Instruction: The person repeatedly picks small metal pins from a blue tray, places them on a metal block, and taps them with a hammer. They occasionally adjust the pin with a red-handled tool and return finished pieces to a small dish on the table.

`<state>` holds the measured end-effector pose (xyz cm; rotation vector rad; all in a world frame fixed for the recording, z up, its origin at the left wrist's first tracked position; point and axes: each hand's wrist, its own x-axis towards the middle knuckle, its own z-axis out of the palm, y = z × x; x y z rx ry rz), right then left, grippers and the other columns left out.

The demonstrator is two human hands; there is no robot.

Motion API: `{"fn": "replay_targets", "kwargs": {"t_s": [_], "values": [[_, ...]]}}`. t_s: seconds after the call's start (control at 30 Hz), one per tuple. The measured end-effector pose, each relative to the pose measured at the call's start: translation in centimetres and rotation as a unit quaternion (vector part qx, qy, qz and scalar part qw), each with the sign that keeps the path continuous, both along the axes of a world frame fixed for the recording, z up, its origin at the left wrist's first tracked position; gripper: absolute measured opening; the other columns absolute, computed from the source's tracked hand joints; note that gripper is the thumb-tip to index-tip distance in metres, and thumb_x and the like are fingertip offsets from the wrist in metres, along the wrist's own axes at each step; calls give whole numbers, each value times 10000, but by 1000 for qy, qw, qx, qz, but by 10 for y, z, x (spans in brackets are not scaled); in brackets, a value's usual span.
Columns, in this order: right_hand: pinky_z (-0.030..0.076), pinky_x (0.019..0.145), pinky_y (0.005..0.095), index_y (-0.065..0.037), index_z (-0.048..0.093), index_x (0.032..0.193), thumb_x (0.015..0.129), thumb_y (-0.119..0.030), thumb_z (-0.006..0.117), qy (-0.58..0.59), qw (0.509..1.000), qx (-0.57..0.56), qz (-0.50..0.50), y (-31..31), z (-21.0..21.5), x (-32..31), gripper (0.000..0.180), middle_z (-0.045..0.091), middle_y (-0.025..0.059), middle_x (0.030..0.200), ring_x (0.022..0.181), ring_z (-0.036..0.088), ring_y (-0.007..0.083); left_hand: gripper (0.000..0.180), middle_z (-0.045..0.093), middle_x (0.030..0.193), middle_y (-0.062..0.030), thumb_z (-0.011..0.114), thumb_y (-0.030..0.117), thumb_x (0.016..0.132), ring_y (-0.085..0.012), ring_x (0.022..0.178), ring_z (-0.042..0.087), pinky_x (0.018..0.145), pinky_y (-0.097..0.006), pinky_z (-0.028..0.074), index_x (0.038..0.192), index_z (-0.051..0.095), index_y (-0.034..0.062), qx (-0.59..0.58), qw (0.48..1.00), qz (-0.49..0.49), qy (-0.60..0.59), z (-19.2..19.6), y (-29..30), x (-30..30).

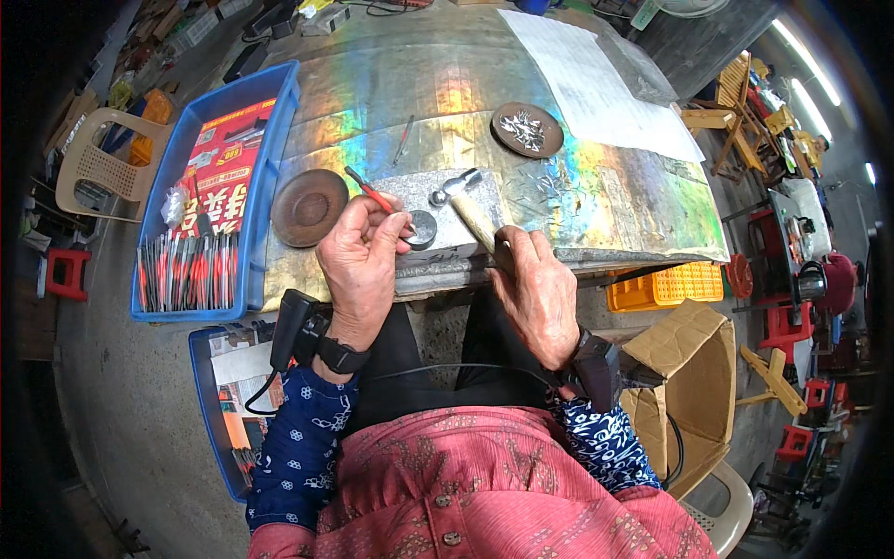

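Pinching a red tool (375, 197) beside the round block (424, 229), left hand (361, 256); clasping the hammer (472, 220), right hand (535, 289); best hold the tool steady and tap lightly.

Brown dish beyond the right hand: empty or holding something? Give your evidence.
Holding something: small silvery pieces lie heaped in the middle of the brown dish, leaving its rim bare.

Hammer (470, 212) partly hidden by right grip (538, 293)

Left hand (358, 264) holding red tool (374, 195); right hand (538, 293), hammer (472, 220)
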<state>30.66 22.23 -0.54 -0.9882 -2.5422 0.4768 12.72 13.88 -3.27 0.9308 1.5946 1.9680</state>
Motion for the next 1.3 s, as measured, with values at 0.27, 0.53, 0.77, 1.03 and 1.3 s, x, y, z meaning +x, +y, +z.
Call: {"fn": "replay_targets", "kwargs": {"t_s": [0.27,0.53,0.77,1.03,1.3], "values": [[492,653,466,-36,502,1184,796,-84,666,7,999,26,20,1,-2,1,425,540,185,933,802,601,397,67,658,844,-59,590,0,918,-77,703,613,624,-194,519,975,606,-31,-19,1000,15,15,2,0,2],[510,642,419,25,509,1165,798,-22,575,-30,992,124,-13,-1,-8,-9,375,571,170,900,781,628,342,130,676,846,-143,676,-16,808,-245,768,689,654,-304,518,936,653,-10,-30,959,78,272,4,-2,7],[487,570,334,10,577,1105,884,-85,600,167,983,-79,-13,-2,53,0,241,621,187,791,602,614,268,111,688,839,-131,683,-4,820,-221,760,690,655,-294,518,925,660,-27,-30,950,93,298,5,-2,7],[472,561,300,22,593,1069,849,-46,662,158,980,10,122,-21,110,10,241,590,148,747,579,580,239,147,685,861,-162,692,-7,799,-282,762,688,646,-320,519,943,670,-20,-31,948,108,296,5,-2,10],[509,599,321,45,601,1083,842,-56,664,120,980,83,137,-25,136,23,269,635,167,807,643,641,255,165,644,807,-160,689,0,780,-333,729,645,615,-365,496,939,643,-1,-8,950,111,292,5,-1,11]]}}
